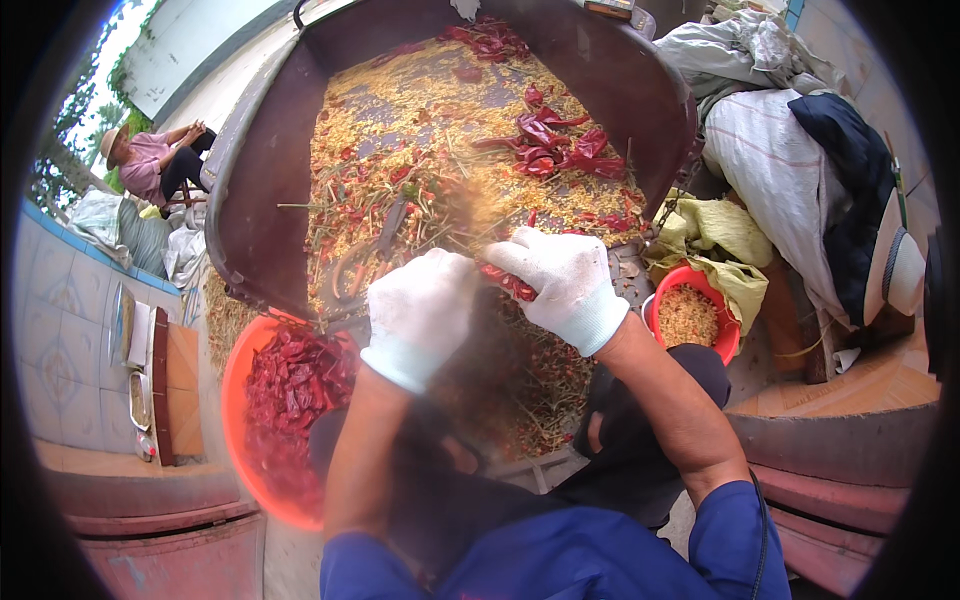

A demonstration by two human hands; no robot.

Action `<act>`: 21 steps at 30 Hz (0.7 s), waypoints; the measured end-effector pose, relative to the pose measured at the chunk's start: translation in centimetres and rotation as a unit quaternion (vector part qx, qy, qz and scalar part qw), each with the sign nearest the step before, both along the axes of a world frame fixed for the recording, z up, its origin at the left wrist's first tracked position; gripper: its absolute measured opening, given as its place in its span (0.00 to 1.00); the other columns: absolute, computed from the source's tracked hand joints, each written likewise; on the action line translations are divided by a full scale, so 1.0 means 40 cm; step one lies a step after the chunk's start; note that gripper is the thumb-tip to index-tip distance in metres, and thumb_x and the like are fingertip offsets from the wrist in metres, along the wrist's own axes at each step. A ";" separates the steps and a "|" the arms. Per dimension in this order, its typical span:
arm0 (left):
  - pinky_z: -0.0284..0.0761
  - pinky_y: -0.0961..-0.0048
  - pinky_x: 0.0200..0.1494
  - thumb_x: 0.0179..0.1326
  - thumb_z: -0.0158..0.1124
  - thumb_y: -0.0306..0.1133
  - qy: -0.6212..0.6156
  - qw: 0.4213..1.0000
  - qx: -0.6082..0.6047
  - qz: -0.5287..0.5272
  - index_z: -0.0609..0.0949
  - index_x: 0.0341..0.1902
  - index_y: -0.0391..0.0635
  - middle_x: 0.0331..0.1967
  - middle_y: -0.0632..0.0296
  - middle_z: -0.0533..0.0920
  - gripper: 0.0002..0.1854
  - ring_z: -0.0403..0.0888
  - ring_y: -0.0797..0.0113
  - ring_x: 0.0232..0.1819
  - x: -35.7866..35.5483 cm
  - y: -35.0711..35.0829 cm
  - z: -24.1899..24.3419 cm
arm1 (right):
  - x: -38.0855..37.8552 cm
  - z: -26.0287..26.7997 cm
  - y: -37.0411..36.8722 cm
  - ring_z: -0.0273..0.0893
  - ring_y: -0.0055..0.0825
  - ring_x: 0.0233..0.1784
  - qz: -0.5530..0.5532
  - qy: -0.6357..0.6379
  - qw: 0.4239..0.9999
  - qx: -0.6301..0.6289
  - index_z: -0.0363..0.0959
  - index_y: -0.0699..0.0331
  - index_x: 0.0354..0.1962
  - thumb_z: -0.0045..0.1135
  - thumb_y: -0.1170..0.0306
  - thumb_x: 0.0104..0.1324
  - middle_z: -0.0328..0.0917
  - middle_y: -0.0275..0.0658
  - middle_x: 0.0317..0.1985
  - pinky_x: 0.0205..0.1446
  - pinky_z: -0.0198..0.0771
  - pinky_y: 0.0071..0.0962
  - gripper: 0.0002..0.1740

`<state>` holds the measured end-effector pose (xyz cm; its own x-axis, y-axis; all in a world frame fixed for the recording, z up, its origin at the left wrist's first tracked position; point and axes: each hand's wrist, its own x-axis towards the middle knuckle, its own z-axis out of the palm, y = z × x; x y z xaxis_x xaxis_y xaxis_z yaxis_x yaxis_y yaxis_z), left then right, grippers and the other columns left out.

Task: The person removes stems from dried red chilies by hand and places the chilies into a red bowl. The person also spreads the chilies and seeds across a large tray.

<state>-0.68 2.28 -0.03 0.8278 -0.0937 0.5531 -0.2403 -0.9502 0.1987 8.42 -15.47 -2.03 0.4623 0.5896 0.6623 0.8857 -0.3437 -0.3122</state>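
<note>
My right hand, in a white knit glove, grips a red dried chili pepper at the near edge of a dark metal barrow tray. Close beside it, my left hand, gloved too, is curled with its back to me; its fingers and anything inside them are hidden. Just beyond the left hand, scissors with orange handles and dark blades lie among stems. Yellow chili seeds cover much of the tray floor. A heap of red chili pods rests on the seeds ahead of my right hand.
An orange basin of red chili pods stands at my left. On the right sits a red bucket of seeds. Stems and debris lie between my knees. White sacks and a straw hat are at right. A person sits at far left.
</note>
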 end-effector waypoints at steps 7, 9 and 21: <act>0.78 0.67 0.34 0.57 0.68 0.22 -0.034 0.992 -0.120 0.018 0.84 0.37 0.40 0.27 0.51 0.83 0.04 0.84 0.56 0.28 0.012 -0.022 -0.037 | -0.010 -0.014 0.022 0.83 0.40 0.32 0.010 0.186 0.974 0.127 0.83 0.52 0.38 0.69 0.70 0.57 0.82 0.37 0.28 0.35 0.76 0.36 0.10; 0.77 0.71 0.34 0.62 0.67 0.23 -0.040 0.981 -0.188 0.014 0.84 0.36 0.37 0.27 0.58 0.85 0.02 0.83 0.66 0.27 0.018 -0.017 -0.052 | -0.012 -0.011 0.029 0.83 0.34 0.31 0.025 0.317 0.936 0.152 0.83 0.56 0.38 0.73 0.68 0.59 0.83 0.37 0.27 0.36 0.76 0.33 0.09; 0.72 0.74 0.28 0.69 0.64 0.32 0.090 0.692 -0.713 -0.069 0.82 0.41 0.38 0.28 0.59 0.84 0.08 0.78 0.71 0.26 0.009 -0.046 -0.041 | 0.002 0.029 -0.014 0.70 0.15 0.21 0.203 0.779 0.510 0.304 0.80 0.58 0.42 0.65 0.62 0.71 0.81 0.29 0.31 0.21 0.57 0.18 0.09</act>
